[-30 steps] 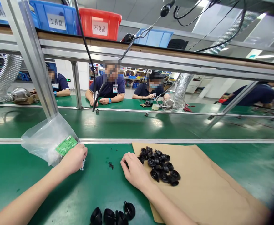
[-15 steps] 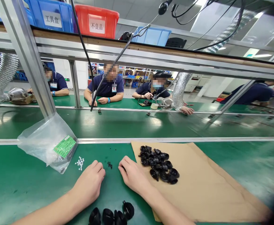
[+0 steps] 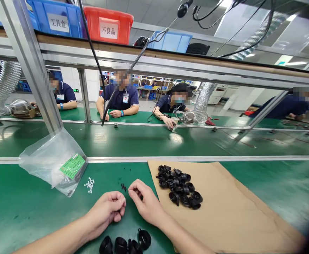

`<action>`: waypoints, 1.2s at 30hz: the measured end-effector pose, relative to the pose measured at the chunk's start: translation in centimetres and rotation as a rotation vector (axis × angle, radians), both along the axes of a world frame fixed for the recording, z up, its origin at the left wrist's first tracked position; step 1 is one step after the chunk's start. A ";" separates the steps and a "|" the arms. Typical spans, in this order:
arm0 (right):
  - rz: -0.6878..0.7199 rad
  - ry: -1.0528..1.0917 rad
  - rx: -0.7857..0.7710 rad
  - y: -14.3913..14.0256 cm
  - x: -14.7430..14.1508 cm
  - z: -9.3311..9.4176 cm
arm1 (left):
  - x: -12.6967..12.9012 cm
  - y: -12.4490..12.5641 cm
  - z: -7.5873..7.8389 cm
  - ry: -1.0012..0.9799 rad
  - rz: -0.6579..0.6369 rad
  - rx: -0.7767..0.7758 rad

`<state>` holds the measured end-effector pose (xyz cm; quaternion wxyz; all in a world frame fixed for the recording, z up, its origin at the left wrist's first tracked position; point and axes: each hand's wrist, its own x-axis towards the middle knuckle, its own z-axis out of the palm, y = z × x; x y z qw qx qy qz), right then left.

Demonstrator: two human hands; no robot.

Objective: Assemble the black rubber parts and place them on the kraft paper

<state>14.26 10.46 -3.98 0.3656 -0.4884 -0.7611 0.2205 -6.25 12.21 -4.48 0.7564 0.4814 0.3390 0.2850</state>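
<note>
**A:** What is way over on the left of the green workbench?

**B:** A clear plastic bag with a green label. It lies near the back edge. Just beside it, to the right, is a little heap of tiny white bits.

**A:** And the hands?

**B:** They are at the front edge, close together in the middle. The left hand is curled, with its fingers bent in. The right hand has its thumb and first finger pinched together. The fingertips of both hands almost meet. I cannot tell what they pinch; it is too small to see.

**A:** What is near them?

**B:** Some tiny black bits lie just behind the fingertips. A row of black round parts sits right at the front edge, under the hands.

**A:** And to the right?

**B:** A brown sheet of cardboard. A pile of black round parts sits near its back left corner, just beside the right hand.
</note>
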 end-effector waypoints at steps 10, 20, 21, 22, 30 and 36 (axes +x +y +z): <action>0.133 0.224 -0.023 -0.8 -1.2 -0.1 | 0.3 -0.2 -1.1 -0.263 0.013 -0.125; 0.179 0.164 0.064 -0.6 -1.1 -0.7 | 0.5 -0.3 -0.7 -0.211 0.036 -0.100; 0.180 0.156 0.074 -0.6 -1.1 -0.7 | 0.5 -0.2 -0.7 -0.212 0.037 -0.098; 0.179 0.145 0.086 -0.6 -1.1 -0.6 | 0.5 -0.2 -0.7 -0.213 0.039 -0.096; 0.118 -0.081 0.294 -1.0 -1.5 -0.4 | 0.6 -0.1 -1.0 -0.227 0.067 -0.092; 0.164 -0.039 0.315 -1.1 -1.5 -0.3 | 0.4 0.0 -1.2 -0.224 0.092 -0.123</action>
